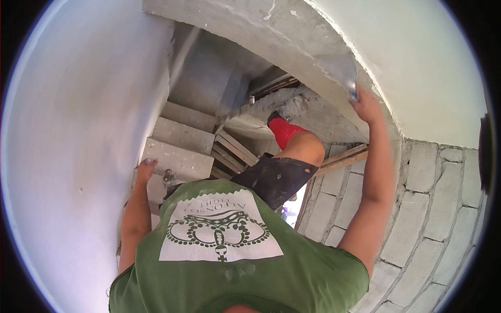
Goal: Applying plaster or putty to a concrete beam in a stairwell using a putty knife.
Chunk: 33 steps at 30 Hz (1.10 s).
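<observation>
My right hand (367,107) is raised at the upper right, its fingers wrapped round the handle of a putty knife (353,92). The knife's wide, thin blade lies close to the rough grey concrete beam (292,36), near the beam's ragged edge with the pale wall. My left hand (146,169) is low on the left, beside the smooth white wall (88,135) and the stairs. Its fingers look curled; whatever they may hold is too small to make out.
Concrete steps (180,134) go down on the left. My bent leg, in a red sock (284,130), braces a foot on a rough concrete ledge (323,112). Wooden boards (232,148) lie between. A bare block wall (430,203) rises on the right.
</observation>
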Tool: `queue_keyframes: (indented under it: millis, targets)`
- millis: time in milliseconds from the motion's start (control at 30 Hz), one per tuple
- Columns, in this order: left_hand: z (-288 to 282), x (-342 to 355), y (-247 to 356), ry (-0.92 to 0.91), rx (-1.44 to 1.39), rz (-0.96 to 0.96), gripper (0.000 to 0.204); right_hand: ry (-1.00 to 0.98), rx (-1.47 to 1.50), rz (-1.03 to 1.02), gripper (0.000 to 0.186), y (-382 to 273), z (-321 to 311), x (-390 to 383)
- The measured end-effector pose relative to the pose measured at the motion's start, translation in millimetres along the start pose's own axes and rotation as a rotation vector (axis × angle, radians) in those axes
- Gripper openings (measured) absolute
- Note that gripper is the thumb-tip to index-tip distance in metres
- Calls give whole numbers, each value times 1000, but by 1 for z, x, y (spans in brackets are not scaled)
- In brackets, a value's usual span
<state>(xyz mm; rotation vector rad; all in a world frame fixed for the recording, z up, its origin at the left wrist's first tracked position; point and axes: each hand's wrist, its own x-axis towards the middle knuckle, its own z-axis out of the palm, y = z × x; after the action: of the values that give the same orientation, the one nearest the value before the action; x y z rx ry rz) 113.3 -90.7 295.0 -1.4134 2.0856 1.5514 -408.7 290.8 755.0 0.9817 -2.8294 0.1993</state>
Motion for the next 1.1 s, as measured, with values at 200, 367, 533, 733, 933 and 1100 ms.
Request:
queue_keyframes:
  millis: [200, 367, 533, 733, 933, 1100]
  targets:
    - [14, 1, -17, 61, 65, -10, 53, 7, 204, 169, 44, 15, 9, 1]
    - [20, -7, -50, -18, 259, -64, 55, 56, -9, -27, 37, 7, 19, -4]
    - [16, -10, -67, -71, 72, -90, 55, 347, 313, 257, 38, -42, 17, -8]
    - [12, 0, -40, 51, 233, 11, 53, 147, -343, 154, 36, -7, 70, -9]
    - [-2, -1, 6, -7, 94, -23, 53, 438, 547, 571, 36, -21, 61, -15]
    - [8, 11, -6, 57, 215, 5, 54, 141, 261, 110, 36, 4, 102, -29]
